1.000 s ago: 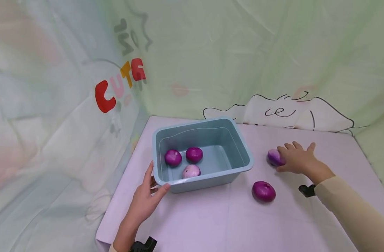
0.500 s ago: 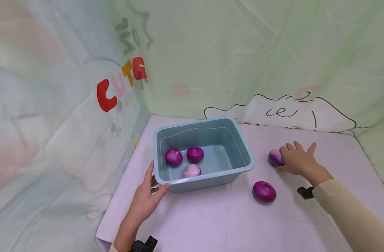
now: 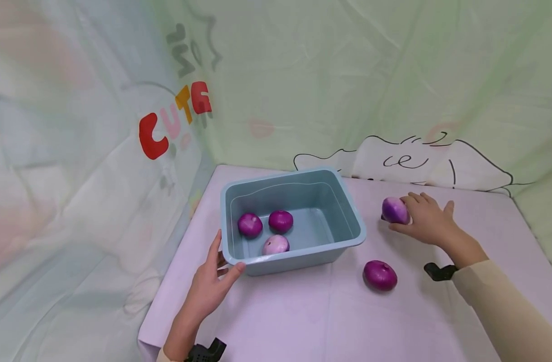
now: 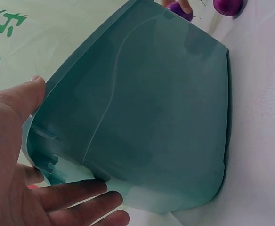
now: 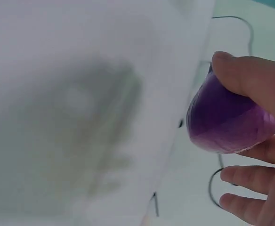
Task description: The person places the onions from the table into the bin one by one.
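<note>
Three onions (image 3: 276,245): lay in the bin (image 3: 298,260), grouped in its left half.
Held onion (image 3: 395,210): was in the right hand (image 3: 427,221), right of the bin and apparently raised off the counter (image 3: 280,317).
Right hand: held that onion between thumb and fingers, its lower fingers spread apart.
Loose onion (image 3: 380,275): rested on the counter, in front of the held one.
Left hand (image 3: 210,284): touched the bin's near left corner, thumb on the rim, fingers extended and spread.
Handling: the held onion's glossy skin suggested something firm, fairly light and slightly slippery, hardly fragile.
Hold: thumb and fingers across its widest part looked surest; its narrow ends seemed likelier to slip.
</note>
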Available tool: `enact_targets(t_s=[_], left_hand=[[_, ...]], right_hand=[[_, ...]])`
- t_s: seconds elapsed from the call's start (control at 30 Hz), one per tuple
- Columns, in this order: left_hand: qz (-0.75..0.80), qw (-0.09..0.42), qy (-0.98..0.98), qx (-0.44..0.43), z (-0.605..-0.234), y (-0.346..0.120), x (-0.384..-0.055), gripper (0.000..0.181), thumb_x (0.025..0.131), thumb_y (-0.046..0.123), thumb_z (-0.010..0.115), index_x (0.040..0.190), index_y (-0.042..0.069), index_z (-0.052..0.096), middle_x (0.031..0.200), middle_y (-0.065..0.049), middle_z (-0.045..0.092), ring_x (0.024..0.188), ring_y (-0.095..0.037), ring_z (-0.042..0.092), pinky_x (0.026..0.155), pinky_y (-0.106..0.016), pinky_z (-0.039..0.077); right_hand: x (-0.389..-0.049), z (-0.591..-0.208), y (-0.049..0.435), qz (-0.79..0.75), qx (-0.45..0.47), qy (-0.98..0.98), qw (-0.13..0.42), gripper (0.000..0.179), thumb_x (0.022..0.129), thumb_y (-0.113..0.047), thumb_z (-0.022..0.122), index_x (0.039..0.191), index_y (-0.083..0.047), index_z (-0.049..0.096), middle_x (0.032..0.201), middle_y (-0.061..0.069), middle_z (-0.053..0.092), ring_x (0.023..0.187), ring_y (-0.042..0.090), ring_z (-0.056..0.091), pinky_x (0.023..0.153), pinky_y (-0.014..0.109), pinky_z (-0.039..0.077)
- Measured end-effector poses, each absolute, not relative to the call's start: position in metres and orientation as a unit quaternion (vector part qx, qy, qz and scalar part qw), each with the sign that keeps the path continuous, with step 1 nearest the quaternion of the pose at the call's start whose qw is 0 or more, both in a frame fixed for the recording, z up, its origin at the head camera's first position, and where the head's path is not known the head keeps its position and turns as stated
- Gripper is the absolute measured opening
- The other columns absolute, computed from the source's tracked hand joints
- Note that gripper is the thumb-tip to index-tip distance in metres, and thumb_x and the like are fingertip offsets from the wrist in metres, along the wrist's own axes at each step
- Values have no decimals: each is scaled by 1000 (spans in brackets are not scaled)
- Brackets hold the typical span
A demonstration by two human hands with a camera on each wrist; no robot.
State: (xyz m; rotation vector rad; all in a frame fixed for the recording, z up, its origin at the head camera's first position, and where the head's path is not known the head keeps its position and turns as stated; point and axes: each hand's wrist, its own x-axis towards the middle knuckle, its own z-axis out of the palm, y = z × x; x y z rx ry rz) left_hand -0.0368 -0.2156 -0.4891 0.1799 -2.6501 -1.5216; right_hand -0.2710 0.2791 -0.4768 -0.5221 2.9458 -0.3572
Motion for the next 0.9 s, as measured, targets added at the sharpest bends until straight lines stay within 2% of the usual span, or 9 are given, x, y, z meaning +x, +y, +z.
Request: enact_targets(t_s=[0.13,0.23,0.33,0.43,0.53,0.63,0.77,0.9], left_hand=[[-499,39,-864,61,-488,-216,-36,101,93,56,74,168,30,13,145,-15,58,120,-31,65,97,-54,54],[-499,38,-863,62,-488,-216,-36,101,93,56,74,168,30,13,146,-16,57,121,-32,65,97,-54,54],[-499,39,-864,64,-489,-216,-36,101,93,56,74,168,30,13,146,-16,57,122,-32,65,97,-54,54],[-500,39,-863,64,-490,-216,-36,100,93,55,75,168,31,13,147,-16,56,122,-32,64,96,-55,54],[-501,39,-862,61,-490,-216,-36,100,93,54,75,168,30,13,148,-16,56,123,-32,64,96,-55,54],[-502,42,-862,59,-491,-217,-37,100,93,54,75,168,30,13,147,-15,56,122,-32,65,97,-55,54],[-501,44,-863,57,-491,-217,-37,100,93,55,75,168,30,13,146,-15,57,122,-31,65,97,-52,54],[-499,43,-864,56,-491,-217,-38,100,93,56,74,168,31,13,148,-14,56,123,-31,64,96,-51,55]], right_hand=[[-270,-458,268,-174,-178,968,32,101,86,-61,78,149,8,41,149,38,39,136,62,29,97,92,3],[-267,-444,257,-253,-180,950,24,98,90,-55,77,155,5,35,151,35,40,136,58,36,102,86,21],[-262,-428,244,-338,-170,925,32,95,93,-50,76,160,-1,31,152,29,42,139,53,37,102,80,31],[-257,-414,231,-414,-163,895,36,88,96,-45,75,162,-7,30,153,24,44,143,49,35,106,78,30],[-253,-402,216,-494,-168,852,43,77,100,-36,71,161,-9,32,151,19,47,142,40,39,110,73,31],[-251,-393,201,-610,-189,765,85,67,108,-30,59,163,-9,28,153,15,45,140,31,43,114,62,34],[-253,-386,184,-764,-214,581,183,58,112,-27,46,163,-12,23,156,14,41,141,27,44,112,50,40],[-254,-382,167,-801,-205,518,219,54,111,-29,49,159,-15,28,152,10,47,142,29,44,110,47,44]])
